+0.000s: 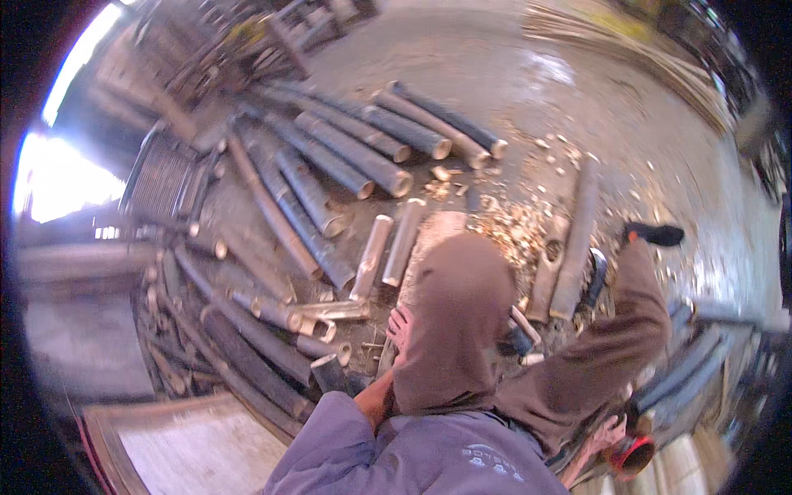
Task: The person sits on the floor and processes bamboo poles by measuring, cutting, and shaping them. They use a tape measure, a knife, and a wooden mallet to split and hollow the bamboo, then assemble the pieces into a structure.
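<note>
Two hands in view, both bare. L hand (pixel 399 332) is at L side of the bent knee, against the brown trousers (pixel 462 330), fingers part-curled; palm hidden, so can't tell if it has hold of anything. R hand (pixel 606 435) is low on R side, fingers look part-spread but blurry; can't tell if it grips anything. Just beside it, a red round thing w/ dark centre (pixel 633 456); contact unclear. Sleeves & shirt (pixel 429 458) are greyish purple, w/ a small pale print on the front.

Nearest stuff to L hand: 2 short pale tubes (pixel 404 242) side by side on the floor (pixel 462 49), just ahead of it & slightly L; a light wooden piece (pixel 332 310), a bit further L; a dark tube stub (pixel 330 374), lower L.

Lots of dark bamboo-like tubes (pixel 346 165) fan out across upper L & ctr, cut ends mostly facing the person. More lie piled at L (pixel 256 355). R of the knee: a long brown tube (pixel 577 239) next to a shorter one w/ a cut-out opening (pixel 546 276). Pale wood chips (pixel 520 227) are scattered btwn these & the fan.

Other leg stretches R, ending in a dark shoe (pixel 657 234). Bluish tubes (pixel 685 363) at far R. Thin long strips (pixel 627 49) lie upper R. Pale framed panel (pixel 190 450) lower L; slatted rack (pixel 161 177) upper L, near a bright opening (pixel 66 177).
</note>
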Demonstrator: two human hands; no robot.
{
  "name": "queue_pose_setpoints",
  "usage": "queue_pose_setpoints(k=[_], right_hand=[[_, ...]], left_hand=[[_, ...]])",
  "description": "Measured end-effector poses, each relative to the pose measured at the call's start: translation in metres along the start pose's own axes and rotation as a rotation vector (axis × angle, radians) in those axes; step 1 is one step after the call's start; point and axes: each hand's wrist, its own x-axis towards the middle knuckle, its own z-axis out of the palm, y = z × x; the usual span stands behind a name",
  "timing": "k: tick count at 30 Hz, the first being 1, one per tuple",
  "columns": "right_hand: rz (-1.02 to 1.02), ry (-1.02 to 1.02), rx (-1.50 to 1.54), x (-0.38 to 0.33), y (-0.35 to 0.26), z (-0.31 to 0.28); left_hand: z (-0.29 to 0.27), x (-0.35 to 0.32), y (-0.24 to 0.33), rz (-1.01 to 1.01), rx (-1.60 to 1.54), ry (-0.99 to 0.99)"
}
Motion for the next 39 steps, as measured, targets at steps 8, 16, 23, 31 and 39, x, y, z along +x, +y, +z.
queue_pose_setpoints(k=[8,16,23,31,39], right_hand=[[-0.333,0.129,-0.082,0.141,-0.073,-0.033],[-0.507,0.24,0.167,0.203,-0.188,-0.069],[-0.473,0.016,0.47,0.149,-0.324,-0.077],[-0.495,-0.254,0.541,0.106,-0.331,0.093],[-0.113,-0.343,0.138,0.058,-0.297,0.152]], left_hand=[[-0.061,-0.023,0.022,0.062,-0.168,0.003],[-0.095,0.013,0.01,-0.185,-0.21,0.33],[-0.138,0.035,0.015,-0.601,-0.372,0.196],[-0.182,0.09,-0.011,-0.277,-0.621,0.393],[-0.318,0.129,0.054,0.248,-0.576,0.604]])
